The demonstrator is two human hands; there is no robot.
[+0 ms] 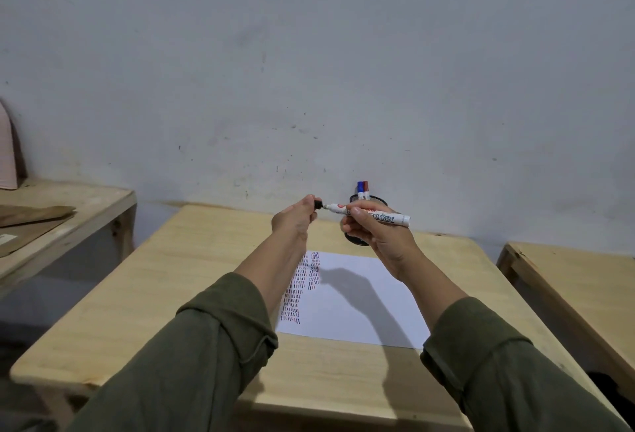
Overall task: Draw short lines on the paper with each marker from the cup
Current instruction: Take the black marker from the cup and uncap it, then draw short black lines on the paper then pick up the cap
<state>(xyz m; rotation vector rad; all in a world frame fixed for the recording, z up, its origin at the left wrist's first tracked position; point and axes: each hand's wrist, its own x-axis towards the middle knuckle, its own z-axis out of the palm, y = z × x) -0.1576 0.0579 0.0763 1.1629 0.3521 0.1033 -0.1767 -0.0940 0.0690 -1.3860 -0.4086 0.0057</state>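
Above the paper (354,297), the right hand (378,236) grips a white marker (371,216); the left hand (293,222) pinches its black cap (318,205). Beyond the paper's far edge stands the cup (357,237); the paper's right half is bare.

- The paper (354,297) lies flat on the table (171,294), towards its far right part; rows of short lines (302,287) sit along the paper's left edge
- The cup (369,198) stands behind the paper, near the wall (309,71); two markers (363,189) stand upright in it
- Both hands are raised above the paper, before the cup; the right hand (381,237) holds a marker (369,214) lying sideways; the left hand (294,220) holds its cap (318,204) at the marker's left end
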